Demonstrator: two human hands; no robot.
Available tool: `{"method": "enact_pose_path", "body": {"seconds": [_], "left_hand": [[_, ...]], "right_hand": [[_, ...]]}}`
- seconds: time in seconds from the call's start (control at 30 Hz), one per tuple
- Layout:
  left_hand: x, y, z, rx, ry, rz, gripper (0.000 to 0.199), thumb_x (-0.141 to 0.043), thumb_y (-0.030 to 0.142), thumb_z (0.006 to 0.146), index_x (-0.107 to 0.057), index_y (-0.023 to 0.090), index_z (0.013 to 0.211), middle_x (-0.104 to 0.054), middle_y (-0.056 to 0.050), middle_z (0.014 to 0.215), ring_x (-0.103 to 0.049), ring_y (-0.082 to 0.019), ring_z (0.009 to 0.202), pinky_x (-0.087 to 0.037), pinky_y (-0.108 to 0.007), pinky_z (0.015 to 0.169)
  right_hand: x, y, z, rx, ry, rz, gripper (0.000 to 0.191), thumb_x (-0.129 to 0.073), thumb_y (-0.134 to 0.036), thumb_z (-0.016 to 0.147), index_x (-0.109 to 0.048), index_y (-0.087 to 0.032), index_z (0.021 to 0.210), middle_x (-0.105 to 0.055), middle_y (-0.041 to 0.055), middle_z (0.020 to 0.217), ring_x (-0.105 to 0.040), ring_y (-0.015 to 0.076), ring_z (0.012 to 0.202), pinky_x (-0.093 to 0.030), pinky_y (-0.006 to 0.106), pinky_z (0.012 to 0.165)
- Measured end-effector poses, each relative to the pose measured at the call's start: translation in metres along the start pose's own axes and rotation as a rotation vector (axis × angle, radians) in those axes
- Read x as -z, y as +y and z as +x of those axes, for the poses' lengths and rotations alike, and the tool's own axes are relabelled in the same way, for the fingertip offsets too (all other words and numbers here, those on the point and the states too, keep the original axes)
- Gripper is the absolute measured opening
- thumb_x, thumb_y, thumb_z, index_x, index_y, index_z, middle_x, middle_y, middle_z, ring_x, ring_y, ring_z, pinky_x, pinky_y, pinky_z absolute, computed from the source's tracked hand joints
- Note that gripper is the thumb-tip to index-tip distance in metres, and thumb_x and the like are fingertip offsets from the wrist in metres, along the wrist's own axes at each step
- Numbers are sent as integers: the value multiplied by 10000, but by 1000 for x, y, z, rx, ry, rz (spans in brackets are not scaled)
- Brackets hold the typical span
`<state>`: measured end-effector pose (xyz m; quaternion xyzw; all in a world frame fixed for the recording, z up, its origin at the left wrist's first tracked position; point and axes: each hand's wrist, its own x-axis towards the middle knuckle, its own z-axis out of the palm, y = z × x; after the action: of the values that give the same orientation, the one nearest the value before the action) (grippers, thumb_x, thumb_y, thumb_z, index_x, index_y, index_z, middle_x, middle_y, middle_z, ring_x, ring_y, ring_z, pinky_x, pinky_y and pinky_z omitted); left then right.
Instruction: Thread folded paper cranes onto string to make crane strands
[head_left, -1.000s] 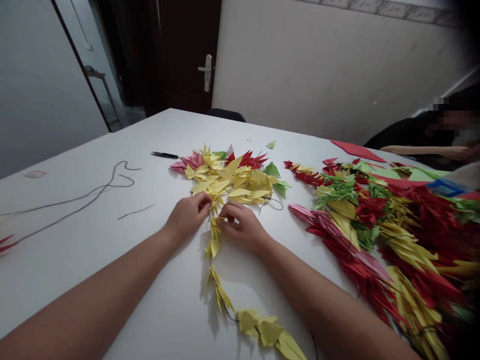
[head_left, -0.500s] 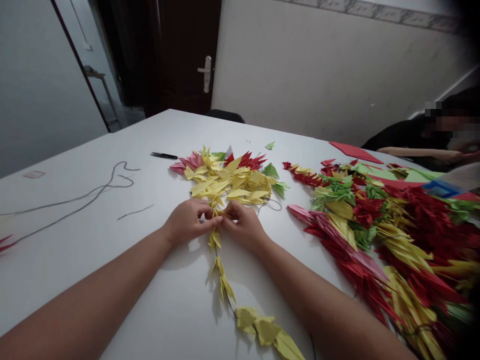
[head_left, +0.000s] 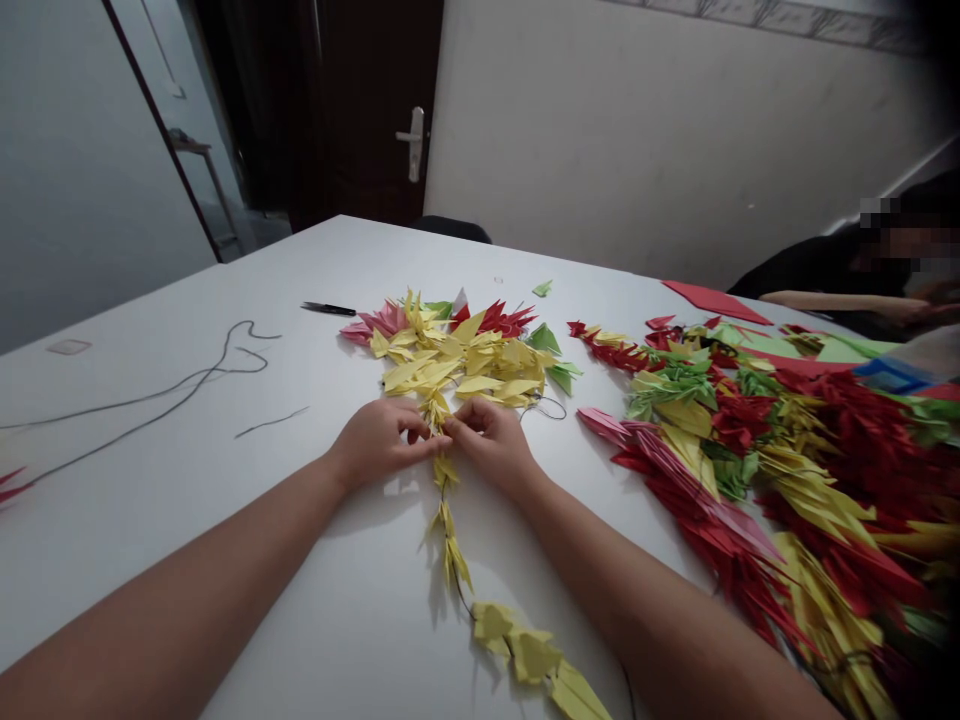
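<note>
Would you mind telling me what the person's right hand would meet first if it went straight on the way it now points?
The right hand would probably meet the yellow folded-paper strand first; the left hand lies just beyond, though depth is unclear.

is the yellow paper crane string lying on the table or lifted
Lying on it: the string runs along the white table, with only its far end between the left hand and right hand.

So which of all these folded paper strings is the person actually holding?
The yellow string running down the white table, pinched between the left hand and right hand; the red, green and yellow heap to the right lies apart.
</note>
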<state>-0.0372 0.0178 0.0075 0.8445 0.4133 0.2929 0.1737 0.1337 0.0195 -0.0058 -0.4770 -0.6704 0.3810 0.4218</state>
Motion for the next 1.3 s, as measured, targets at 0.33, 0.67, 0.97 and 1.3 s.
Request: {"method": "enact_pose_path", "body": {"seconds": [0.33,0.67,0.97,1.3], "left_hand": [[-2,-3,3,121,-66,-88,348,-541,391,730,-480,148,489,-447,18,526,-397,-93,525,-288,-216,489],[-2,0,0,54,-207,-88,333,-527,365,730,-467,146,487,-451,23,493,-394,-84,495,-293,-224,506],[0,-1,1,112,-29,-160,318,-503,438,770,-507,151,635,-477,21,589,-407,-94,542,-319,-213,510],[-1,-5,2,42,-55,-234,317,-424,398,834,-543,148,679,-494,6,620,-425,-102,579,-332,-221,535]], "right_hand": [[1,5,3,-12,-42,105,278,-605,-384,663,-475,-144,611,-519,0,583,-448,86,535,-342,197,495],[0,1,3,-63,14,168,265,-607,-374,671,-473,-148,632,-585,22,608,-550,117,580,-405,215,545],[3,3,3,-51,-136,209,301,-643,-397,654,-482,-144,628,-561,0,598,-535,109,583,-401,214,543],[6,2,5,-57,-250,306,361,-610,-484,704,-456,-158,715,-518,-22,662,-523,93,625,-437,219,603]]}}
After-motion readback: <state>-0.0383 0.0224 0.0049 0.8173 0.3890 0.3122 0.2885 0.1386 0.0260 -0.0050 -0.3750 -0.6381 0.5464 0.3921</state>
